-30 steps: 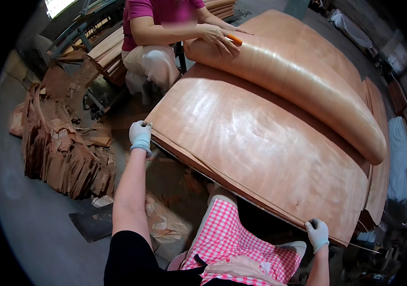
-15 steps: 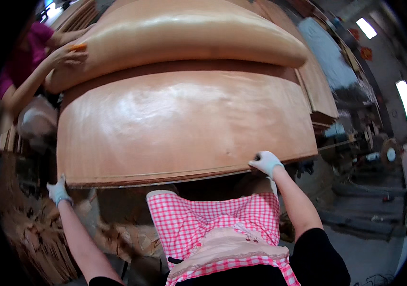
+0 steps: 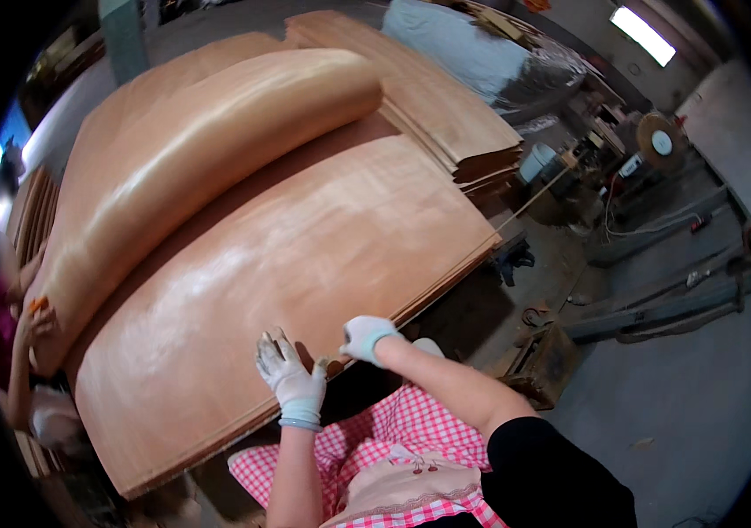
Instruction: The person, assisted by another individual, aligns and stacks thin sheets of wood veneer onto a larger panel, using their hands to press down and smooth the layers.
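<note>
A wide stack of thin reddish-brown wood veneer sheets lies in front of me. My left hand, in a white glove, rests flat near the front edge of the top sheet, fingers spread. Beside it, at that same edge, my gloved right hand is closed, its fingertips pointing down toward the edge. A small tan bit shows between the two hands; whether my right fingers hold it is hidden. Behind, a sheet is bent over into a long rounded fold.
At the far left a co-worker's hand holds an orange object against the fold's end. More veneer sheets are stacked at the back right. A wooden box and metal rails stand on the floor to the right.
My left hand has left the stack's left corner and now lies on the top sheet near my right hand. The view has swung right, so the stack appears tilted.
</note>
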`<move>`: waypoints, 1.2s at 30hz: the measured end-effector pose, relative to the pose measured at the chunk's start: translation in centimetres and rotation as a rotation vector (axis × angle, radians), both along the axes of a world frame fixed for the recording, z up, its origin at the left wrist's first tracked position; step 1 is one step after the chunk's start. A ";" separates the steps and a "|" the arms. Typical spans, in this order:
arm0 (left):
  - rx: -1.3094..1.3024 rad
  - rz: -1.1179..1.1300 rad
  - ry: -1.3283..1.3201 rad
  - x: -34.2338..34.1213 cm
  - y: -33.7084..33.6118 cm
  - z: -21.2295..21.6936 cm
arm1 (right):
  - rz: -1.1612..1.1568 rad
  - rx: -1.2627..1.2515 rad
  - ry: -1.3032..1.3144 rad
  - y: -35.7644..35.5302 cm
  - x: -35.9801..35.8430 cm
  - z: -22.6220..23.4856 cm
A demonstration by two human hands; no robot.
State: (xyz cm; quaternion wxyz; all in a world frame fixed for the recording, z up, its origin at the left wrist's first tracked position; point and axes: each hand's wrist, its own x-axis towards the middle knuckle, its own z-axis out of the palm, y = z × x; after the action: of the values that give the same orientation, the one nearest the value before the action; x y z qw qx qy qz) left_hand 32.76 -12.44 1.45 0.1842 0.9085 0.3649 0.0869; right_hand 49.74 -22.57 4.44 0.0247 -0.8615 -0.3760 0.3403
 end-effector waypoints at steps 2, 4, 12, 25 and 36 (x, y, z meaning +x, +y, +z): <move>-0.040 -0.017 0.035 2.2 -1.0 -0.8 | 0.033 0.036 0.041 -0.8 0.7 -1.1; -0.062 -0.011 0.051 1.7 -0.1 -2.3 | 0.039 0.085 0.061 -2.1 2.9 -1.3; -0.064 0.019 0.120 1.4 0.1 -1.8 | -0.187 0.013 -0.101 -19.0 26.1 1.8; -0.043 0.099 0.198 -0.6 0.1 -1.4 | -1.112 0.586 -0.317 -24.5 29.2 -7.2; -0.140 -0.297 -0.470 -4.7 -8.6 5.2 | -0.455 1.109 0.360 -13.3 -7.9 -0.6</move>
State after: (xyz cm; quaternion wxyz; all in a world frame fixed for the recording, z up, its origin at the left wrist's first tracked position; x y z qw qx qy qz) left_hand 28.07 -21.01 6.67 0.3367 0.8920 0.1802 0.2419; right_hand 41.83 -35.89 3.84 0.6031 -0.7082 -0.2936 0.2203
